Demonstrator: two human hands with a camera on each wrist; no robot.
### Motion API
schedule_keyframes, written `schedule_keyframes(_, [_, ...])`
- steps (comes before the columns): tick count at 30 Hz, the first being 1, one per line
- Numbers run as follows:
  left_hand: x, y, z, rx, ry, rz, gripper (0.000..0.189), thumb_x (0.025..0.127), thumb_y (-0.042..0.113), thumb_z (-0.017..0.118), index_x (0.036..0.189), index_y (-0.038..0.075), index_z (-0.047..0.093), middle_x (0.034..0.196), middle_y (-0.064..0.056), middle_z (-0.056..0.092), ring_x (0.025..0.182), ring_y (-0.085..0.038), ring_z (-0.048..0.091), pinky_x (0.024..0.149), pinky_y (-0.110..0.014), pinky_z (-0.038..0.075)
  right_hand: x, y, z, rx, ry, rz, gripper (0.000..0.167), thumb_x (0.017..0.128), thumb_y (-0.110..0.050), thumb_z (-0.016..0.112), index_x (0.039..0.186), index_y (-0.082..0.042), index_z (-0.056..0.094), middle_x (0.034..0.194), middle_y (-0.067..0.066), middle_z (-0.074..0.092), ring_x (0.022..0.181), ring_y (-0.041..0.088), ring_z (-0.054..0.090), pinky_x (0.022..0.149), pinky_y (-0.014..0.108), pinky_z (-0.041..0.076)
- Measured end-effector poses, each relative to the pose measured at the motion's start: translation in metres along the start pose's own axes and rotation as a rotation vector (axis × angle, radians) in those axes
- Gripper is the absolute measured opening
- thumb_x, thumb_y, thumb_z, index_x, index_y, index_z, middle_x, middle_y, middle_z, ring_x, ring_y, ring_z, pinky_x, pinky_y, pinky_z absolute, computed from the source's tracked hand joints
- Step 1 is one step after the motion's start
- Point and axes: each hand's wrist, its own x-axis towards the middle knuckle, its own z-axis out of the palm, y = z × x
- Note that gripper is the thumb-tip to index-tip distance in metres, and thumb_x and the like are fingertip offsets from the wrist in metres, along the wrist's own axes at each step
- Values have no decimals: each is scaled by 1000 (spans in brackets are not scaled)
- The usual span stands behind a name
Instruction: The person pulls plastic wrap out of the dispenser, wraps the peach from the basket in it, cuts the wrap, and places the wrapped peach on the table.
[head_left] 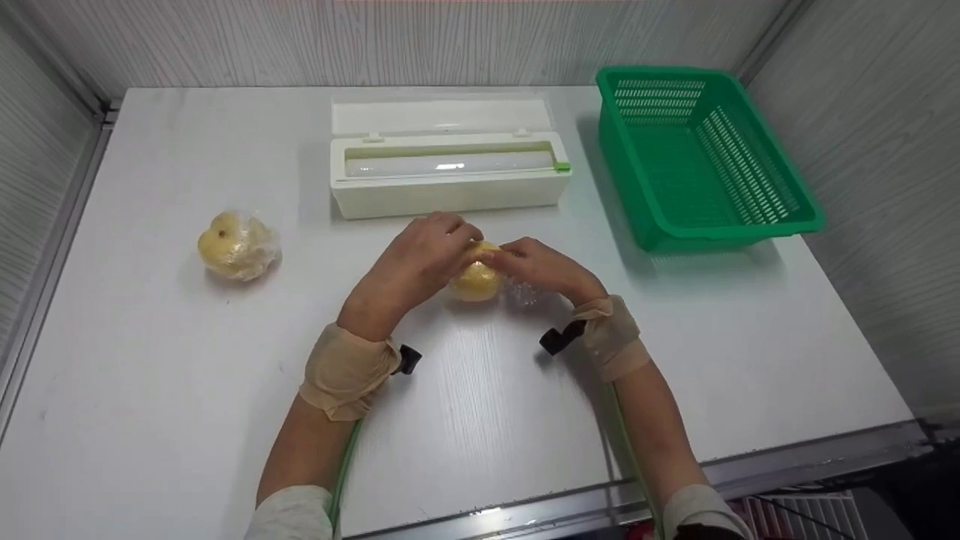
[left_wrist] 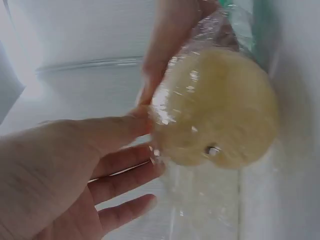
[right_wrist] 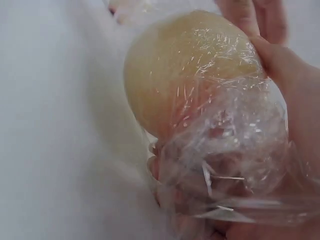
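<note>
A round yellow fruit (head_left: pixel 477 282) in clear cling film (right_wrist: pixel 235 125) is between both hands, close above the white table. At the fruit's edge, my left hand (head_left: pixel 420 259) pinches the film between thumb and fingers; its outer fingers are spread in the left wrist view. My right hand (head_left: pixel 551 268) holds the fruit from the other side, thumb on top and several fingers seen through the bunched film in the right wrist view. Loose film hangs on the right of the fruit. A small dark-centred dimple shows on the fruit (left_wrist: pixel 220 115) in the left wrist view.
Another film-wrapped yellow fruit (head_left: pixel 234 246) lies at the left. Behind the hands stands a white cling film dispenser (head_left: pixel 450 196), lid raised, a roll inside and a green slider at its right end. A green plastic basket (head_left: pixel 637 187) stands at the back right.
</note>
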Motion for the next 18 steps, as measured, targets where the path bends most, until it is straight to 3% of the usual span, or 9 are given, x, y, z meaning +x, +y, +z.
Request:
schedule_keyframes(3, [-1,3,5,24,3,21,41,90,34,69,113,1,64,111,-16,67,103,-32,65,88,-43,55,-3,0,-3,120,-10,25,64,94,-69,40,89,-14,72,79,-4,63,78,13,57,78,30,46])
schedule_keyframes(8, [0,11,10,139,-61,-28,79,70,45,86,128,2,53,120,-16,61,111,-34,61,95,-45,52,-6,-5,-5,222,3,109,69,94,-73,33,83,-14,67,77,-3,62,74,13,56,77,30,45])
schedule_keyframes(13, [1,21,11,197,-48,-77,80,71,32,86,135,1,48,127,-17,56,110,-34,61,100,-45,50,-9,-13,-7,207,50,146,69,94,-74,29,82,-16,67,80,-1,63,76,14,58,88,33,45])
schedule_keyframes(18, [1,26,11,214,-65,-87,78,72,23,77,137,-3,43,127,-19,52,107,-37,62,95,-45,53,-16,-21,-6,206,139,172,66,92,-74,38,80,-13,61,81,1,58,68,14,53,72,34,47])
